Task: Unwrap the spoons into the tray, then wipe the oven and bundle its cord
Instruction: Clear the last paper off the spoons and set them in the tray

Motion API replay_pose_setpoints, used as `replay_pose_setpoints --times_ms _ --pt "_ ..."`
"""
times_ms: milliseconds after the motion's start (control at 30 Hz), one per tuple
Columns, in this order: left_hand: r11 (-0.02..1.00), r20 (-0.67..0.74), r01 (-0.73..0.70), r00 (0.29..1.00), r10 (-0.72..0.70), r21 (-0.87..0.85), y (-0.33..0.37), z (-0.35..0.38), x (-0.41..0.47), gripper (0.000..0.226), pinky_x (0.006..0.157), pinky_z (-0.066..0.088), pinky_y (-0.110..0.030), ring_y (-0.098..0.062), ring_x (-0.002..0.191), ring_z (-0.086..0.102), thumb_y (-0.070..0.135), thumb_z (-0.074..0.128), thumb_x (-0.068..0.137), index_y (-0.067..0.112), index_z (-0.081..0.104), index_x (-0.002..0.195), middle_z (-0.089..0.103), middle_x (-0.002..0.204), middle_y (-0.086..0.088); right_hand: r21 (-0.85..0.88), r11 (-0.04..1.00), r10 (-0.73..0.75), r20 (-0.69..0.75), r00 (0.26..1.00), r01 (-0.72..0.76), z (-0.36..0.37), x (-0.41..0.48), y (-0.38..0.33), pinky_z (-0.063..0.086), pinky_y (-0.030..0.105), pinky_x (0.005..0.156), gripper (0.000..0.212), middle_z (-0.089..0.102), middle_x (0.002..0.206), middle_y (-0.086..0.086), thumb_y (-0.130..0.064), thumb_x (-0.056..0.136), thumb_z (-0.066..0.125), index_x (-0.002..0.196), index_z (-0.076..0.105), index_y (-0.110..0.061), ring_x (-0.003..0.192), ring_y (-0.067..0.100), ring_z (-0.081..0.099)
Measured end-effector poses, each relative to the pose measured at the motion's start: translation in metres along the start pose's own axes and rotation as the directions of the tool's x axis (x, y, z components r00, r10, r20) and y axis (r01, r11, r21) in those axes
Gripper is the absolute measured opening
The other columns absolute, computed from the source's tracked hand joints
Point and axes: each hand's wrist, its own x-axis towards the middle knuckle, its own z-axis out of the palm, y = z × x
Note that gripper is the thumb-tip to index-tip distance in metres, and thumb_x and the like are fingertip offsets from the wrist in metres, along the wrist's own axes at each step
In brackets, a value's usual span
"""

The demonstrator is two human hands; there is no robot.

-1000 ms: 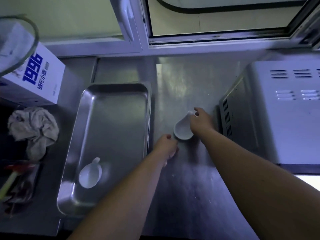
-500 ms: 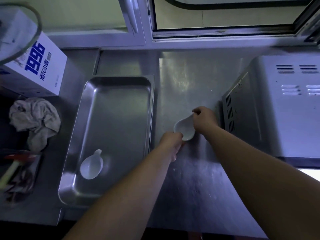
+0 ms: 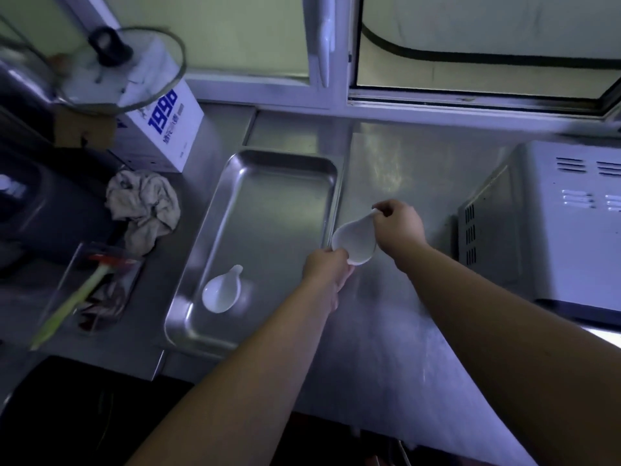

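Both my hands hold one white ceramic spoon (image 3: 354, 240) just above the counter, beside the right rim of the steel tray (image 3: 279, 163). My right hand (image 3: 398, 227) pinches its handle end. My left hand (image 3: 327, 264) grips the near edge of its bowl; whether a wrapper still covers it I cannot tell. A second white spoon (image 3: 221, 290) lies in the tray's near left corner. The white oven (image 3: 554, 223) stands at the right with its vented side facing my hands. Its cord is hidden.
A crumpled rag (image 3: 142, 210) lies left of the tray. Behind it stands a white box (image 3: 168, 129) printed 1996, with a glass lid (image 3: 111, 68) above. A clear container (image 3: 100, 287) with red and green items sits near left. Window frame at the back.
Both hands have carried the spoon a little left, up to the tray's right rim. My head has tilted, bringing the glass lid and left clutter into view.
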Motion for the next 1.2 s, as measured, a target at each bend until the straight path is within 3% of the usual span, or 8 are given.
replay_pose_setpoints --times_ms 100,200,367,567,800,867,1000,1200 --pt "0.998 -0.052 0.003 0.999 -0.007 -0.070 0.001 -0.030 -0.008 0.016 0.088 0.062 -0.035 -0.030 0.097 0.076 0.004 0.056 0.079 0.009 0.071 0.085 0.075 0.100 -0.015 -0.017 0.998 -0.051 0.067 0.996 0.052 0.019 -0.016 -0.015 0.052 0.032 0.088 0.030 0.072 0.115 0.002 -0.018 0.095 0.051 0.118 0.071 -0.019 0.107 0.024 0.065" --pt "0.996 -0.108 0.011 0.994 -0.020 -0.089 -0.005 -0.062 -0.012 0.029 0.091 0.059 -0.040 -0.031 0.096 0.077 0.013 0.058 0.066 0.007 0.073 0.090 0.077 0.100 -0.016 -0.040 0.994 -0.094 0.149 0.984 0.101 0.044 -0.032 -0.025 0.053 0.033 0.088 0.028 0.072 0.112 0.003 -0.019 0.096 0.053 0.117 0.070 -0.018 0.105 0.025 0.065" --pt "0.984 -0.191 0.109 0.972 -0.134 -0.138 -0.024 -0.114 -0.008 0.012 0.084 0.056 -0.028 -0.021 0.093 0.077 0.006 0.055 0.094 0.012 0.066 0.093 0.073 0.088 0.001 -0.134 0.977 -0.119 0.291 0.949 0.164 0.091 -0.053 -0.027 0.053 0.036 0.094 0.029 0.071 0.117 0.006 -0.022 0.096 0.054 0.120 0.070 -0.016 0.109 0.028 0.065" --pt "0.976 -0.247 0.188 0.946 -0.211 -0.112 -0.047 -0.159 -0.003 0.009 0.104 0.053 -0.037 -0.024 0.097 0.073 0.008 0.057 0.095 0.016 0.058 0.090 0.062 0.085 0.005 -0.254 0.946 -0.063 0.462 0.885 0.200 0.143 -0.069 -0.021 0.050 0.030 0.094 0.036 0.071 0.124 0.009 -0.018 0.095 0.052 0.126 0.069 -0.017 0.114 0.030 0.065" --pt "0.958 -0.252 0.287 0.926 -0.281 -0.013 -0.050 -0.189 0.009 0.006 0.099 0.050 -0.036 -0.027 0.099 0.070 0.019 0.058 0.079 0.016 0.055 0.084 0.057 0.075 0.006 -0.289 0.928 -0.043 0.543 0.839 0.234 0.184 -0.077 -0.018 0.044 0.028 0.100 0.044 0.066 0.135 0.010 -0.015 0.093 0.049 0.134 0.066 -0.015 0.125 0.029 0.060" --pt "0.954 -0.253 0.299 0.925 -0.284 0.023 -0.047 -0.190 0.011 0.005 0.097 0.049 -0.035 -0.025 0.095 0.064 0.015 0.056 0.088 0.016 0.053 0.085 0.054 0.074 0.005 -0.294 0.929 -0.031 0.546 0.837 0.226 0.190 -0.077 -0.017 0.043 0.027 0.100 0.045 0.065 0.137 0.010 -0.014 0.093 0.048 0.135 0.064 -0.014 0.126 0.029 0.059" --pt "0.943 -0.237 0.331 0.918 -0.317 0.022 -0.042 -0.191 0.015 0.007 0.110 0.045 -0.036 -0.023 0.094 0.067 0.013 0.054 0.096 0.016 0.055 0.101 0.057 0.079 0.003 -0.308 0.924 -0.025 0.542 0.840 0.227 0.195 -0.073 -0.018 0.042 0.028 0.105 0.045 0.062 0.140 0.010 -0.013 0.095 0.049 0.138 0.062 -0.013 0.130 0.029 0.057" --pt "0.948 -0.233 0.320 0.922 -0.310 0.003 -0.044 -0.192 0.016 0.035 0.112 0.047 -0.039 -0.015 0.080 0.065 0.008 0.050 0.100 0.010 0.054 0.135 0.052 0.086 0.002 -0.324 0.921 0.005 0.567 0.824 0.217 0.199 -0.073 -0.016 0.042 0.030 0.106 0.046 0.060 0.143 0.011 -0.015 0.096 0.048 0.141 0.059 -0.014 0.131 0.030 0.056"
